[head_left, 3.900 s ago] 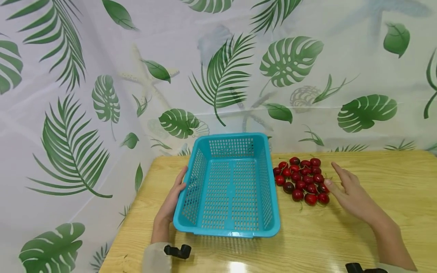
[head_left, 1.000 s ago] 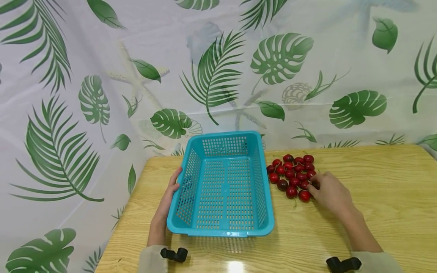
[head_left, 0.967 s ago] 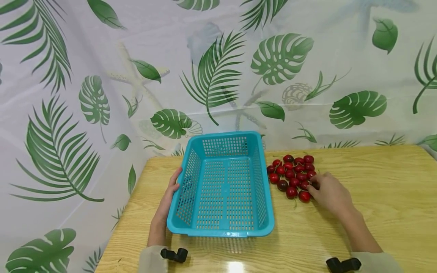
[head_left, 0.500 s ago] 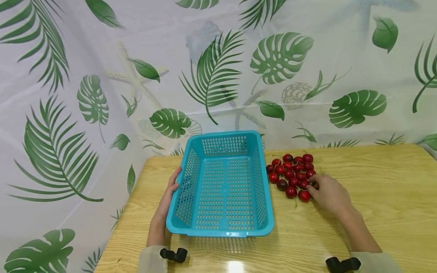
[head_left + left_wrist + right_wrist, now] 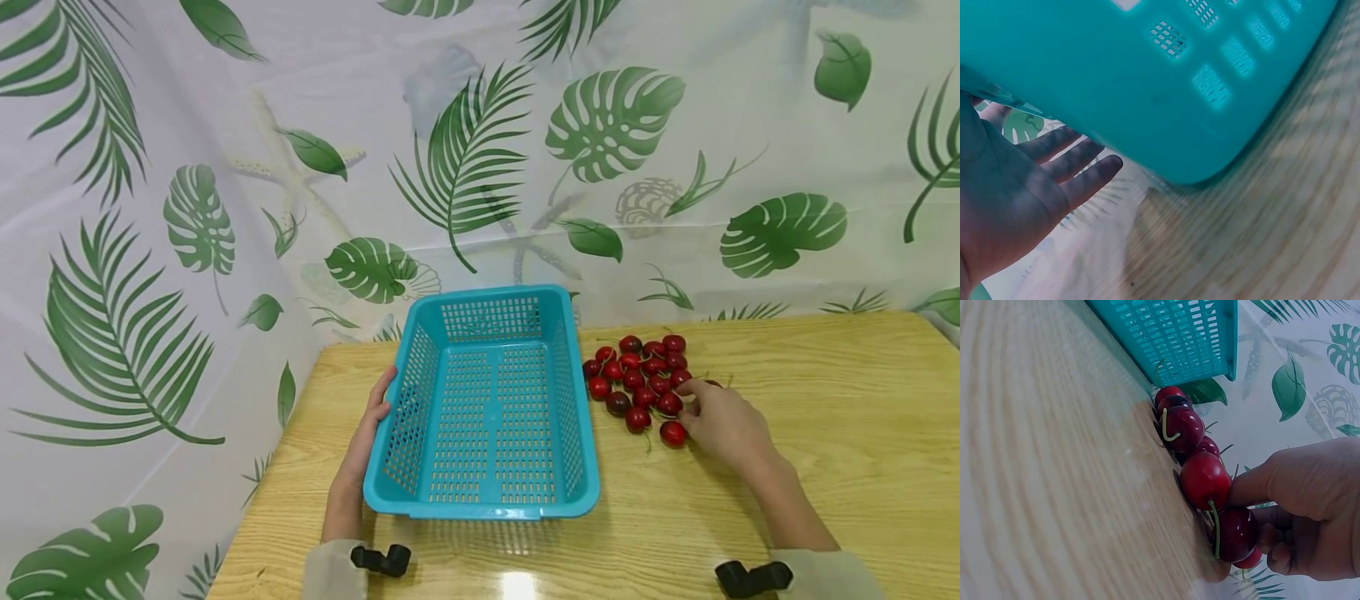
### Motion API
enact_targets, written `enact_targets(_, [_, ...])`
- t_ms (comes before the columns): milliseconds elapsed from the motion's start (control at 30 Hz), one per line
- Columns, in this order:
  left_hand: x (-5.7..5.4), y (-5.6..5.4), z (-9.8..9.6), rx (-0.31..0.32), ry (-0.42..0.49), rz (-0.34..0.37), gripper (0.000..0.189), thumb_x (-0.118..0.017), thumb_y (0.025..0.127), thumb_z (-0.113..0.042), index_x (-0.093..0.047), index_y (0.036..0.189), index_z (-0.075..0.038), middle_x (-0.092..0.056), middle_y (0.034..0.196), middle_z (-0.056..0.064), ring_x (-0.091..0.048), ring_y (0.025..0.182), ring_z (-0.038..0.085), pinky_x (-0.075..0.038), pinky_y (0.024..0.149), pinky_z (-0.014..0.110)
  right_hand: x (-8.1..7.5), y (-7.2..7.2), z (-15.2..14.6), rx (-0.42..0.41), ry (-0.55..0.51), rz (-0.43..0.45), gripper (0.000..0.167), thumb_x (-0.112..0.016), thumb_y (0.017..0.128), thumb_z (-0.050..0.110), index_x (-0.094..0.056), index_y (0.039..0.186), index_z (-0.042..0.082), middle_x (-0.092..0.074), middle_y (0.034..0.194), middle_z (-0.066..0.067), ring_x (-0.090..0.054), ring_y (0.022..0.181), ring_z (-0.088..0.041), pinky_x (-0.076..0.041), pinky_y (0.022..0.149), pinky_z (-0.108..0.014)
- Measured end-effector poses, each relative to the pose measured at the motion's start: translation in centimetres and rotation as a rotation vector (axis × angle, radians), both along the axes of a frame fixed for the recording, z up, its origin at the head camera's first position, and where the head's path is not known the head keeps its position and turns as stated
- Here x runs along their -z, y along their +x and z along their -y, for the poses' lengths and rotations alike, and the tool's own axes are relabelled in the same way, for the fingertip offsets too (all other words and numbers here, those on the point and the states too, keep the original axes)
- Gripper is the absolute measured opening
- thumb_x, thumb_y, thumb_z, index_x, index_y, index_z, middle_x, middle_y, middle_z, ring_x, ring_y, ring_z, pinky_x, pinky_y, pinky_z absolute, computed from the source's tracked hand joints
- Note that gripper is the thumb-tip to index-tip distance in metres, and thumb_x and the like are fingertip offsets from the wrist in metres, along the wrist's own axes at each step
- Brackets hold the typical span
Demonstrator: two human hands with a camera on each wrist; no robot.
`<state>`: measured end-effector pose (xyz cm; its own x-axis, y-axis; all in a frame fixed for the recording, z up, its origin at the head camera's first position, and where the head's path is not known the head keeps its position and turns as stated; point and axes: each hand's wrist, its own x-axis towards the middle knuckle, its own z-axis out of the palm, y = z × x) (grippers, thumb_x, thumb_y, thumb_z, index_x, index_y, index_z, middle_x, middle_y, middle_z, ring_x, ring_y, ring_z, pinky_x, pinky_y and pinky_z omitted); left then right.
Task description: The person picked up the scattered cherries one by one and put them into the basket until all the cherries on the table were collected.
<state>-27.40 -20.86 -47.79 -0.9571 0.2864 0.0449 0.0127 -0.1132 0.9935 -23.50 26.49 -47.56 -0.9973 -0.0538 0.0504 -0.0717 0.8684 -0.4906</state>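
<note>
A turquoise plastic basket (image 5: 491, 512) with perforated walls sits on the wooden table. My left hand (image 5: 365, 442) rests against its left side; in the left wrist view the left hand's fingers (image 5: 1088, 184) are stretched out beside the basket wall. Right of the basket lies a loose pile of red cherries (image 5: 632, 379), some with green stems. My right hand (image 5: 727, 425) is at the pile's right edge. In the right wrist view its thumb and fingers pinch a dark cherry (image 5: 1236, 534), beside a brighter red cherry (image 5: 1205, 480). The right fingertips are partly hidden.
The wooden table (image 5: 847, 417) stretches right of the cherries and in front of the basket. A leaf-printed cloth (image 5: 480, 167) hangs right behind the table and along its left. Black wrist mounts (image 5: 382, 560) sit on both sleeves.
The right hand, earlier outstretched right of the pile, has moved left to the cherries and curled its fingers. The front red cherry has shifted slightly toward me. The left hand stays at the basket.
</note>
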Motion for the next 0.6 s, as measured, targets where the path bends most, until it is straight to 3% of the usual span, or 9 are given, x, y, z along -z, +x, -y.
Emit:
enact_targets(300, [0.4,0.5,0.5,-0.012,-0.053,-0.023,0.058,-0.025,0.105,-0.023,-0.009,0.161,-0.021,-0.002,0.166,0.006,-0.006,0.15,0.035,-0.013,0.115,0.057,-0.7,0.3,-0.3,0.033,-0.029,-0.019,0.037,-0.053,0.089,0.006,-0.059,0.122,-0.009,-0.063,0.076,-0.009,-0.048,0.058,-0.018,-0.036,0.048,-0.032])
enact_targets(467, [0.4,0.4,0.5,-0.013,-0.049,-0.027,0.058,-0.025,0.105,-0.021,-0.01,0.161,-0.02,-0.002,0.166,0.005,-0.005,0.151,0.034,-0.011,0.116,0.057,-1.4,0.4,-0.1,0.068,-0.091,-0.106,0.035,-0.053,0.093,0.009,-0.06,0.124,-0.006,-0.069,0.094,-0.021,-0.051,0.06,-0.017,-0.038,0.05,-0.032])
enact_targets(600, [0.3,0.4,0.5,-0.011,-0.057,-0.034,0.058,-0.025,0.105,-0.022,-0.009,0.161,-0.02,-0.002,0.167,0.006,-0.005,0.151,0.035,-0.013,0.115,0.058,-1.6,0.4,0.2,0.072,-0.158,-0.225,0.031,-0.058,0.093,0.007,-0.063,0.121,-0.006,-0.072,0.095,-0.021,-0.058,0.065,-0.017,-0.041,0.051,-0.029])
